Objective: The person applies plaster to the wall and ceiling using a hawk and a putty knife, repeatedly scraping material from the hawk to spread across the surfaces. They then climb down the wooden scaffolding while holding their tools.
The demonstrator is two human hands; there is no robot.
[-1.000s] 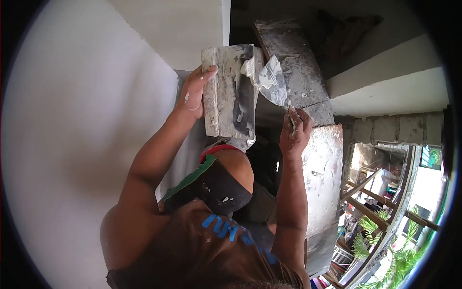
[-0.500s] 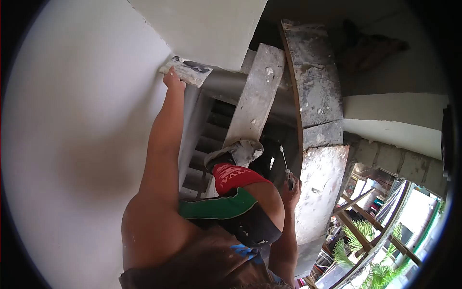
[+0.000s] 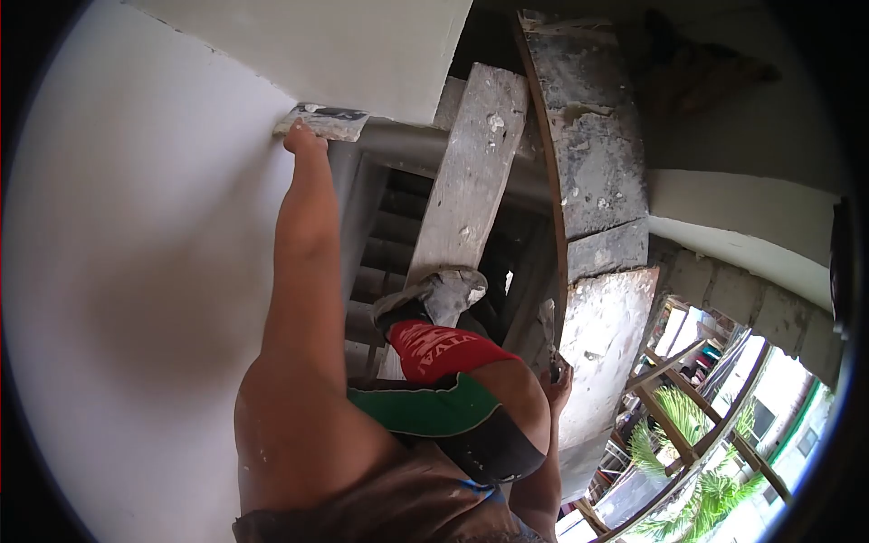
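At the upper left, my left hand (image 3: 306,138) grips a wide, flat putty blade (image 3: 342,125) smeared with white compound and dark patches. The blade lies by the inside corner where the white wall (image 3: 136,208) meets the lower edge of the pale overhead surface (image 3: 317,50). Low on the right, my right hand (image 3: 561,385) is closed around the handle of a narrow putty knife (image 3: 548,319), whose blade points up and carries whitish residue. My right fingers are partly hidden behind the handle.
Below me, a grey plank (image 3: 471,172) passes under my shoe (image 3: 453,291). Wider splattered boards (image 3: 597,172) run beside it on the right. Dark stairs (image 3: 394,231) show underneath. Wooden framing (image 3: 665,425) and green fronds (image 3: 683,416) appear at lower right.
The wide blade and my left hand have shifted up and left in view, with the blade tilted flatter. My right hand is lower, and its knife now shows its blade broadside. The view has shifted slightly.
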